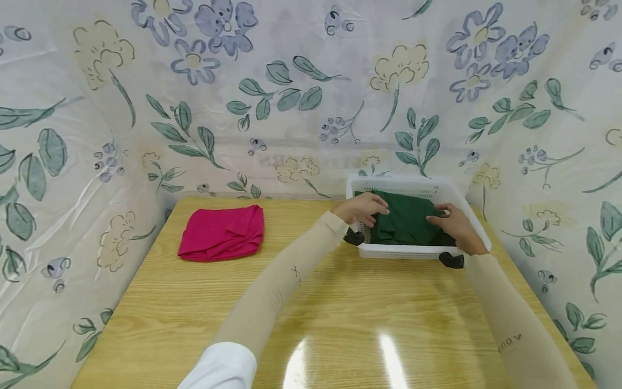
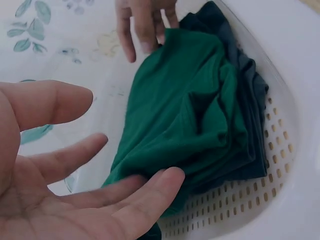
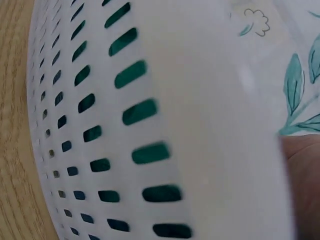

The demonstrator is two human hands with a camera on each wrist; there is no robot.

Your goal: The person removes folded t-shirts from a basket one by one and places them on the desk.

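Note:
A folded green cloth [image 1: 407, 216] lies in a white perforated plastic basket [image 1: 413, 252] at the back right of the table. Under it, darker folded fabric [image 2: 256, 107] shows in the left wrist view. My left hand [image 1: 364, 209] is at the cloth's left end, its fingers spread and loosely bent, with nothing gripped. At the other end my right hand [image 1: 453, 224] reaches over the basket, fingers relaxed beside the cloth's edge; whether they touch it is unclear. In the right wrist view the basket wall [image 3: 210, 125] hides most of that hand.
A folded pink-red cloth [image 1: 222, 233] lies at the back left of the wooden table [image 1: 311, 302]. Floral sheeting [image 1: 291, 140] hangs behind the table and along both sides. The basket stands close to the back sheeting and the table's right edge.

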